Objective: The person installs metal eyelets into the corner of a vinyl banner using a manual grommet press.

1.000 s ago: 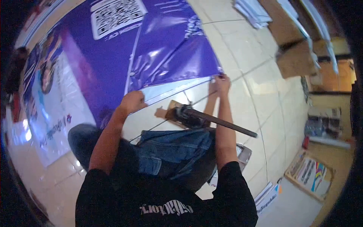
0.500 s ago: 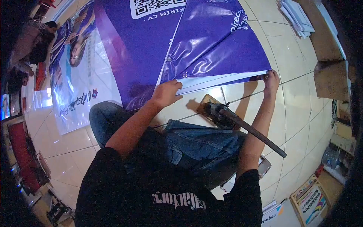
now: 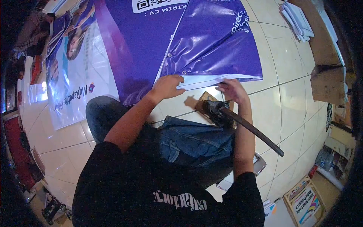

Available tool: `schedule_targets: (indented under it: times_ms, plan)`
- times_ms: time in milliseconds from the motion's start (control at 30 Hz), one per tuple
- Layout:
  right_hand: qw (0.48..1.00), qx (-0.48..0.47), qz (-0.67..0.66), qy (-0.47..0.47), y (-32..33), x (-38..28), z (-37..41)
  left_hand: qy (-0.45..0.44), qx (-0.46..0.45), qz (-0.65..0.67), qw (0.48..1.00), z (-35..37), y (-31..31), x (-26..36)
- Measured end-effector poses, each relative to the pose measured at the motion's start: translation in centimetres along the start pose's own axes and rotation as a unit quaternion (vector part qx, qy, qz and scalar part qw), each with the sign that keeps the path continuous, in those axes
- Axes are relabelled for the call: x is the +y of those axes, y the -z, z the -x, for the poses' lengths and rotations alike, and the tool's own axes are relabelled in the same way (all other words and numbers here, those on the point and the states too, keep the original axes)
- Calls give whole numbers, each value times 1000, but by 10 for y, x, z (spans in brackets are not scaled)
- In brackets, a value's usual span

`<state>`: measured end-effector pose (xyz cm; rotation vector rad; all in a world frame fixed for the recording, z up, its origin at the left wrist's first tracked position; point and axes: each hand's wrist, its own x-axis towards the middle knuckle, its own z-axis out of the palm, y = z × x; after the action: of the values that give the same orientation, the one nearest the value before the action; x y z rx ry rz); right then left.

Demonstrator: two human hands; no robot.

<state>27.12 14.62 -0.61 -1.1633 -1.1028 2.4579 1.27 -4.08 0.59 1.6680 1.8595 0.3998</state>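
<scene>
A purple printed vinyl banner (image 3: 141,49) lies on the floor in front of me, one part folded over. Metal eyelets show along its edges near the corner by my left hand. My left hand (image 3: 165,89) grips the white hem (image 3: 200,83), thumb below and fingers above. My right hand (image 3: 235,92) is at the hem farther right, fingers bent and apart; whether the tips touch it is hard to tell. Between my arms stands a dark hand press (image 3: 219,110) on a wooden base, its long lever (image 3: 257,134) slanting past my right forearm.
At the right are a cardboard box (image 3: 328,89) and a stack of white sheets (image 3: 297,20). A framed sign (image 3: 305,202) lies at lower right. Another person (image 3: 36,32) is at the far left. A white box (image 3: 259,164) is partly hidden by my right arm.
My right hand has let go of the banner's right corner and moved left along the hem. That corner now lies lower and flatter. My left hand stays on the hem.
</scene>
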Motion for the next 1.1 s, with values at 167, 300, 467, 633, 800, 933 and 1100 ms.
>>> schedule_targets:
  times_ms: [167, 300, 467, 633, 800, 933, 1100]
  plan:
    - [990, 54, 105, -74, -23, 6, -8, -21, 22, -17, 999, -1, -1, -3]
    - [999, 1, 33, -39, -6, 12, -14, 30, -16, 9, 999, 0, 9, 7]
    - [996, -52, -75, 5, -17, 8, -12, 13, 50, -12, 999, 8, 22, 16]
    - [998, -16, -15, 52, -21, 4, -4, 179, 6, 203, 963, 36, 4, 61]
    - [1000, 17, 22, 3, -8, 14, -2, 333, 57, 825, 454, 44, -83, 70]
    - [999, 6, -32, 5, -1, 28, -10, 279, 149, 857, 407, 14, -89, 44]
    - [980, 149, -111, 75, 42, 30, -11, 316, 182, 812, 456, 4, -94, 48]
